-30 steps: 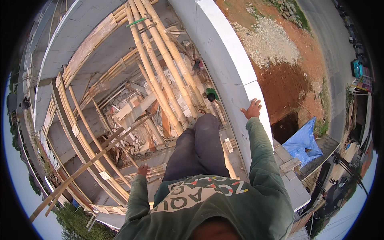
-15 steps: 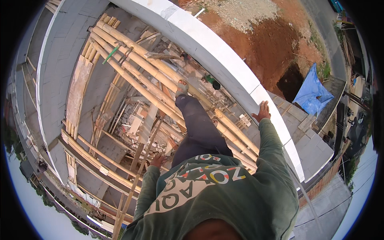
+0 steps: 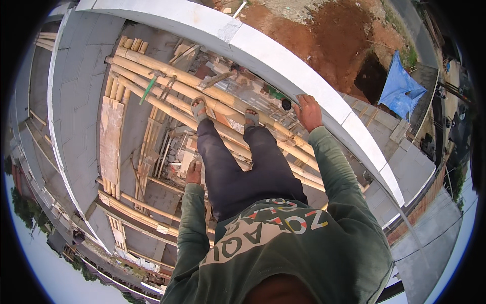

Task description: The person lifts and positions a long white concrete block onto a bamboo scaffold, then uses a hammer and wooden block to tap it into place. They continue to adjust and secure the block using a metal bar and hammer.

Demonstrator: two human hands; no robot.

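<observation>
My right hand (image 3: pixel 309 112) rests on the inner edge of the white-topped block wall (image 3: pixel 283 55), its fingers stretched over the edge and nothing in it. My left hand (image 3: pixel 194 172) hangs beside my left thigh, apart from the poles below, with its fingers loosely out and nothing visible in it. Both my feet, in sandals, stand on a walkway of bamboo poles (image 3: pixel 177 99). Farther along the poles lies a green-handled tool (image 3: pixel 148 90) with its metal head on a pole. Next to it is a dark hooked metal tool (image 3: pixel 168 87).
A worn board (image 3: pixel 111 139) lies on bamboo at the left, by a grey block wall (image 3: pixel 81 91). Rubble and timber (image 3: pixel 174 152) lie far below between the poles. Outside the wall are red earth (image 3: pixel 324 35), a pit and a blue tarpaulin (image 3: pixel 400 88).
I have stepped forward along the bamboo; both feet now show side by side. My right hand has slid forward along the wall, and my left hand has moved up beside my thigh.
</observation>
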